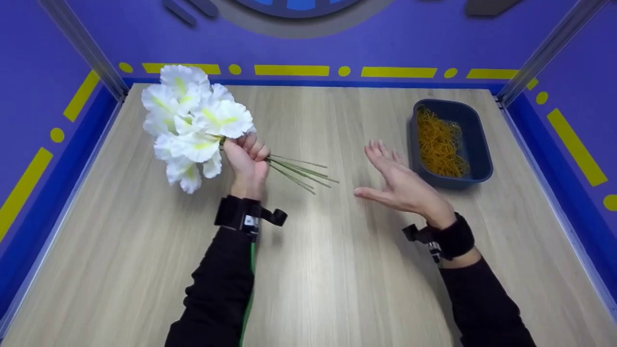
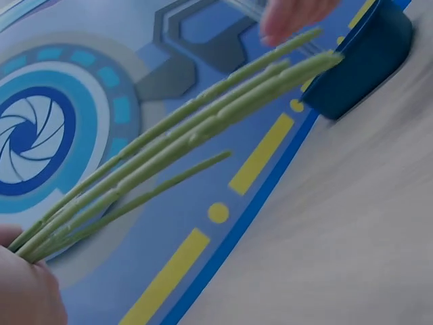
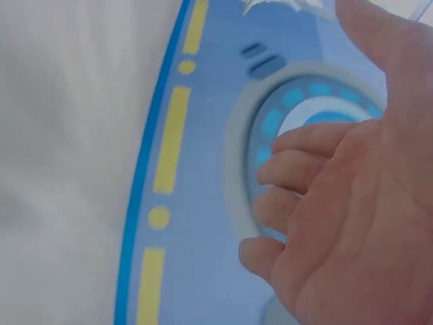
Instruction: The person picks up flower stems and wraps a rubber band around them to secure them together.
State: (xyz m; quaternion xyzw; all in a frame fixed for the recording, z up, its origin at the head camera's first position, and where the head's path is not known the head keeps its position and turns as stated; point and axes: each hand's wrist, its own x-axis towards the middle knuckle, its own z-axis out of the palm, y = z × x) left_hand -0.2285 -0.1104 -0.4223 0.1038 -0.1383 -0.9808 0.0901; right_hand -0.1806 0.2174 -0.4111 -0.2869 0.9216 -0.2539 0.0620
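Observation:
My left hand (image 1: 249, 161) grips a bunch of white artificial flowers (image 1: 197, 120) by the stems, just under the blooms. The frilled white heads with yellow-green centres spread to the left of the fist. Thin green stems (image 1: 301, 172) stick out to the right of it, their cut ends slightly fanned. In the left wrist view the stems (image 2: 169, 145) run up toward the right. My right hand (image 1: 402, 185) is apart from the stem ends, thumb spread and fingers extended, holding nothing. The right wrist view shows its bare palm (image 3: 358, 217).
A dark blue-grey plastic box (image 1: 481, 144) stands at the right of the wooden table (image 1: 308, 270), just beyond my right hand. Several tangled yellow-brown rubber bands (image 1: 438, 147) lie in its left part. Purple-blue panels (image 1: 308, 48) with yellow marks border the table's back and sides.

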